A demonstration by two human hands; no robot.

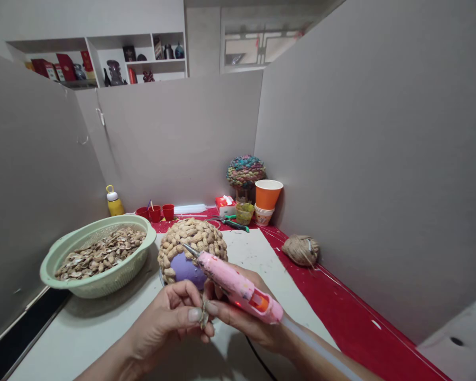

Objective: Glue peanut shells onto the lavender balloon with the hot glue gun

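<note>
A: Layout, big to small?
B: Grey partitions [360, 159] are boxing in the purple ball [182, 266] on its left, right and far side. Counter [313, 309] is running underneath, red covering showing to the ball's right. Pale board [257, 256] is lying on that, directly under the ball.
A: Next size down?
B: Green basin [103, 288] is sitting left of the ball, holding a heap of peanut shells [103, 254]. Ball itself: peanuts are covering its top and sides, bare purple is showing at front.
A: Hands?
B: Both are working on the ball's near side: left hand [166, 313] front-left, right hand [254, 326] front-right. Right is also carrying a pink glue gun [232, 280], nozzle pointing at the ball.
A: Nozzle touching?
B: Can't tell, it's just overlapping the ball in view.
A: Smaller stuff?
B: Twine bundle [300, 250] is lying right of the ball, orange cup [268, 197] standing behind-right, green-handled pliers [236, 226] lying just behind-right.
A: Smallest, and fingers?
B: Shell piece [204, 313], just in front of the ball. Left fingers are clamping it; right thumb is meeting it from the other side. Right grip on the gun's handle is mostly hidden.
</note>
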